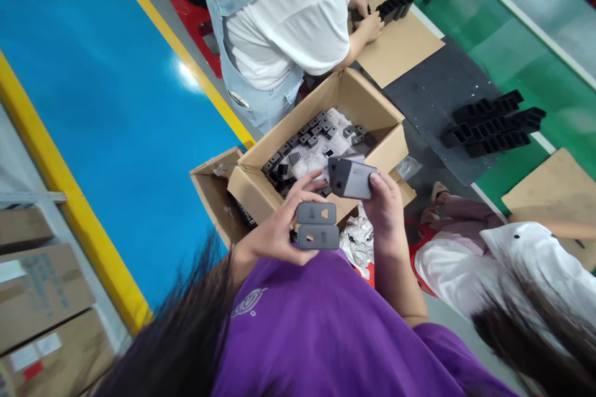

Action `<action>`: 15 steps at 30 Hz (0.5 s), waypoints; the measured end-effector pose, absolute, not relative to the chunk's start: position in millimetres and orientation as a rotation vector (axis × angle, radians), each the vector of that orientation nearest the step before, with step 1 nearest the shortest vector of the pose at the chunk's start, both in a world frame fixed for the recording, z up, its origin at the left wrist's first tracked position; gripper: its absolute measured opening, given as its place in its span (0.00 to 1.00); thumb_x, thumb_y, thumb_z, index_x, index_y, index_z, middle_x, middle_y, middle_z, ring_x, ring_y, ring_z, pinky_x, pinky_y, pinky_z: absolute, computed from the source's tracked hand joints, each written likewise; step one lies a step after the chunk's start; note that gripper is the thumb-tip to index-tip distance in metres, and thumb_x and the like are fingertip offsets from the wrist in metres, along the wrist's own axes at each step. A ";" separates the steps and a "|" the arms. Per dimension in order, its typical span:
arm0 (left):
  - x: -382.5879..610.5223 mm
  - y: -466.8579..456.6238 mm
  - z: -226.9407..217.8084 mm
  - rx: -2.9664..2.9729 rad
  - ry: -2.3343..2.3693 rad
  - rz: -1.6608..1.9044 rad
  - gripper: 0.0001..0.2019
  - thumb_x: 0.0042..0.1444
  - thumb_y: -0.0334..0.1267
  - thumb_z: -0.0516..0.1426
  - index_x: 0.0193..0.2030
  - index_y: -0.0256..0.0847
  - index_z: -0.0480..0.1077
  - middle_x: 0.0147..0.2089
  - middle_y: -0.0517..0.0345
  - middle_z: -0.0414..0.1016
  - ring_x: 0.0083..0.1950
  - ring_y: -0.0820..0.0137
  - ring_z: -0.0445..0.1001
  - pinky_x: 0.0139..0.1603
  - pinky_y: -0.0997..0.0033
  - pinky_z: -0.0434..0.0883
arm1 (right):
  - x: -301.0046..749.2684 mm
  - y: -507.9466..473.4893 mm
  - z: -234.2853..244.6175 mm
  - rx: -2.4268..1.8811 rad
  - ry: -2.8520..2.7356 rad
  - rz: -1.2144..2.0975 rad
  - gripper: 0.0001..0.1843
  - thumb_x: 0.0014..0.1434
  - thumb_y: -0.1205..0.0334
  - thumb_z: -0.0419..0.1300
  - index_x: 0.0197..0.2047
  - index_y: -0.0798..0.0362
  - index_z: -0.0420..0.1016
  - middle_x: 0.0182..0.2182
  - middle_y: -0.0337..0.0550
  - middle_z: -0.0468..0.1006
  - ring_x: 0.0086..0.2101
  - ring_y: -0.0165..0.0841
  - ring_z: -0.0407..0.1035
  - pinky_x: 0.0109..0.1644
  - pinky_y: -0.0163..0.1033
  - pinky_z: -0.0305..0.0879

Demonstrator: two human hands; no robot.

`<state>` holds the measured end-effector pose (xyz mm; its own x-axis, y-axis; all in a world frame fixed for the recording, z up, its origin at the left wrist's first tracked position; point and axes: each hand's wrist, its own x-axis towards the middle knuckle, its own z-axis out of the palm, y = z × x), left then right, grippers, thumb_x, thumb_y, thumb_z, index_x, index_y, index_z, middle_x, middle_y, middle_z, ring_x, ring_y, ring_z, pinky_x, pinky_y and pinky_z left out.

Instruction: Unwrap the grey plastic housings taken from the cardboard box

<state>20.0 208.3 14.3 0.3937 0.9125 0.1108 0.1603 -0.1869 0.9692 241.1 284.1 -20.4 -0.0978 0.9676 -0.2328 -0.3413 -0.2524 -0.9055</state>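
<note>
Two dark grey plastic housings (317,237) lie side by side in my left hand (284,226), their rounded ends with small cut-outs facing up. Its thumb and fingers wrap round them, while the index finger stretches toward the other hand. My right hand (386,198) grips another grey plastic housing (356,178) by one end, above the near edge of an open cardboard box (254,192). Inside that box lie many more small dark housings (311,130) among clear plastic bags (316,161).
A second carton (212,189) stands behind the box at left. Stacked black parts (496,124) sit on a dark mat (428,99). A co-worker in white (284,31) handles black parts on a cardboard sheet (405,49). Another person (535,260) sits at right.
</note>
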 end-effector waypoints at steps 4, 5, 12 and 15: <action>20.3 205.2 3.4 1.448 0.966 1.041 0.36 0.41 0.37 0.69 0.60 0.45 0.66 0.64 0.45 0.65 0.68 0.50 0.67 0.69 0.48 0.67 | 248.6 283.4 -22.5 -0.998 -1.185 1.355 0.11 0.57 0.50 0.71 0.37 0.47 0.82 0.40 0.38 0.82 0.42 0.34 0.75 0.47 0.37 0.71; 23.5 203.8 0.0 1.325 0.947 1.104 0.35 0.41 0.40 0.69 0.59 0.45 0.67 0.62 0.46 0.66 0.65 0.53 0.69 0.66 0.52 0.70 | 246.0 281.3 -25.5 -0.986 -1.205 1.309 0.11 0.57 0.50 0.71 0.37 0.47 0.81 0.41 0.39 0.81 0.43 0.34 0.75 0.48 0.37 0.71; 64.6 207.4 -0.1 0.485 0.799 1.450 0.35 0.40 0.52 0.69 0.57 0.48 0.71 0.64 0.51 0.73 0.64 0.50 0.72 0.61 0.54 0.75 | 195.3 258.4 -46.2 -1.020 -1.153 1.178 0.16 0.63 0.44 0.64 0.39 0.48 0.79 0.41 0.43 0.79 0.43 0.36 0.74 0.55 0.45 0.71; 73.0 216.6 7.4 0.367 0.838 1.503 0.37 0.38 0.55 0.68 0.57 0.48 0.71 0.60 0.52 0.77 0.62 0.52 0.75 0.60 0.53 0.76 | 182.0 254.8 -36.7 -1.047 -1.194 1.107 0.18 0.65 0.43 0.60 0.38 0.48 0.78 0.43 0.46 0.79 0.47 0.38 0.74 0.58 0.47 0.71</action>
<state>73.0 216.6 7.4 -0.1362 0.9570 -0.2563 -0.7208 0.0818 0.6883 182.0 254.8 -36.7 0.0400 0.9869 0.1562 -0.0812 0.1590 -0.9839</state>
